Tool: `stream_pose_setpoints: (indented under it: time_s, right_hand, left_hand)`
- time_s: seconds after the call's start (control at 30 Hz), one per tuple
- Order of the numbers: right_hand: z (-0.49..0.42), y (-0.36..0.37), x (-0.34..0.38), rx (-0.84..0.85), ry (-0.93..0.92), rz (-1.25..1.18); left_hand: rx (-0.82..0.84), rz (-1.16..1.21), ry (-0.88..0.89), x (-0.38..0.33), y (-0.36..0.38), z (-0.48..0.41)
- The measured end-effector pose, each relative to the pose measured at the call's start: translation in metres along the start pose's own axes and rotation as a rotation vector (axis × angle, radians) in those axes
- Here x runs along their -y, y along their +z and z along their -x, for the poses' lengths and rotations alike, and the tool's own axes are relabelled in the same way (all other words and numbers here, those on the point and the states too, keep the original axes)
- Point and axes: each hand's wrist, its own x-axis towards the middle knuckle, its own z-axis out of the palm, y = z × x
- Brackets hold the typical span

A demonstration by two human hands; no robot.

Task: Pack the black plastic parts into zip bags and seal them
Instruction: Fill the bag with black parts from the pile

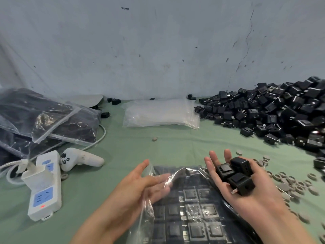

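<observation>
A grey-blue wall [158,41] fills the far side. It is dirty, with small dark marks [125,8] and a long thin crack [242,57] running down on the right. Below it a green cloth [123,147] lies flat, from near to far. The light is soft and even.

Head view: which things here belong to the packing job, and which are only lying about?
Job: open zip bag, three black parts in the right hand, pile of black parts, empty zip bags, filled bags.
Lying about: power strip, white controller, grey rings.
</observation>
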Motion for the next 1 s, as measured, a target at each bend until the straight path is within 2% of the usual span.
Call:
stream_pose_setpoints:
  time_s: [0.1,0.23,0.3,0.37,0.4,0.43,0.5,0.6,0.7,0.8,0.9,1.0]
  right_hand:
    - [0.000,0.000,-0.001,-0.002,0.020,-0.004]
    - [0.000,0.000,0.000,0.027,0.010,-0.032]
    - [0.000,0.001,-0.001,0.052,0.029,-0.038]
    - [-0.001,0.003,-0.003,0.067,0.059,-0.040]
    - [-0.001,0.003,-0.005,0.076,0.072,-0.038]
    - [-0.002,0.004,-0.007,0.087,0.084,-0.039]
    - [-0.003,0.005,-0.013,0.090,0.107,-0.019]
    - [-0.004,0.008,-0.024,0.096,0.141,0.035]
    - [-0.004,0.009,-0.032,0.082,0.167,0.093]
    - [-0.003,0.008,-0.033,0.056,0.160,0.137]
    - [-0.001,0.009,-0.033,0.051,0.162,0.142]
    - [-0.001,0.009,-0.035,0.061,0.154,0.147]
  left_hand:
    - [-0.050,0.039,0.016,-0.001,-0.003,-0.002]
    - [-0.241,0.002,0.086,-0.012,-0.010,-0.001]
    - [-0.416,-0.239,0.181,-0.013,-0.012,-0.002]
    - [-0.625,-0.649,0.396,-0.013,-0.012,-0.003]
    - [-0.670,-0.812,0.536,-0.014,-0.007,0.001]
    - [-0.645,-0.900,0.648,-0.017,0.003,0.006]
    - [-0.456,-0.959,0.743,-0.018,0.029,0.017]
    - [-0.176,-1.100,0.767,-0.003,0.064,0.020]
    - [-0.004,-1.277,0.734,0.021,0.084,0.018]
    - [0.023,-1.363,0.621,0.031,0.088,0.016]
    - [-0.004,-1.250,0.595,0.029,0.085,0.016]
    - [0.047,-1.123,0.580,0.024,0.091,0.021]
